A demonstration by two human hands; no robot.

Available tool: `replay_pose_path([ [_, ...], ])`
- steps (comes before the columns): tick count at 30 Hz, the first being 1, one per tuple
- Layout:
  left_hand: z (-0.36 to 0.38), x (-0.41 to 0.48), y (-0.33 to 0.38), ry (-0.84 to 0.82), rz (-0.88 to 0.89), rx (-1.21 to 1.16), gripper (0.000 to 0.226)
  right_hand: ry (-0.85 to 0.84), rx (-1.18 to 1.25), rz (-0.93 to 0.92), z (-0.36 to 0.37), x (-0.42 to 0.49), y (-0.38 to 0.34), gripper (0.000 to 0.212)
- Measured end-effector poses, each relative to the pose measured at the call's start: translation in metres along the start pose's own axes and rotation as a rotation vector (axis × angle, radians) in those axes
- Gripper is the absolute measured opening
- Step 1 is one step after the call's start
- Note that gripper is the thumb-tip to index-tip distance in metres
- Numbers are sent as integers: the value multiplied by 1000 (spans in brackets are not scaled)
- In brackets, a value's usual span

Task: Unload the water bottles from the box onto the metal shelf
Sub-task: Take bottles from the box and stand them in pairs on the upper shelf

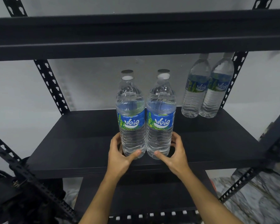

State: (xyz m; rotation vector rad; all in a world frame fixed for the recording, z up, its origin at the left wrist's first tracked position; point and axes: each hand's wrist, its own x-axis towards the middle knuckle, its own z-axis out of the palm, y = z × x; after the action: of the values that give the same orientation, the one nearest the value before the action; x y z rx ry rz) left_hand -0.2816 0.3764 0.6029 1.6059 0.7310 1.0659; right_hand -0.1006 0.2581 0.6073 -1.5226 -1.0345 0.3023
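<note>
While on matte shelf (pixel 74 147) | left hand (pixel 120 155) grip wraps ribbed left bottle (pixel 131 122) (clear plastic) | right hand (pixel 175 153) wraps right bottle (pixel 160 122)

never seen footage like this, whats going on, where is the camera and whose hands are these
There is no machine here. A person works with bare hands, and the single picture comes from a wide-angle camera worn on their head, looking forward and down. The left hand grips the base of the first bottle, and the right hand grips the base of the second bottle. Both bottles are upright, touching side by side, at the front of a black metal shelf. A back pair of the same bottles stands in the rear right corner. The box is out of view.
</note>
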Motion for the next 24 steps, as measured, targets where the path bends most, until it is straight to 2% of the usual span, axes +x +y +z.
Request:
replay_pose_path([
  [5, -5, 2, -5, -38, -34, -19, 87, 3, 10, 14, 0, 0, -1, 88],
  [11, 0, -2, 1, -6, -11, -7, 98, -4, 15, 36, -1, -2, -4, 90],
  [17, 6, -6, 4, 73, 38, 22, 93, 70, 32, 54, 0, -3, -9, 92],
  [24, 6, -3, 2, 97, -10, -8, 99, 85, 47, 84, -1, 0, -12, 96],
])
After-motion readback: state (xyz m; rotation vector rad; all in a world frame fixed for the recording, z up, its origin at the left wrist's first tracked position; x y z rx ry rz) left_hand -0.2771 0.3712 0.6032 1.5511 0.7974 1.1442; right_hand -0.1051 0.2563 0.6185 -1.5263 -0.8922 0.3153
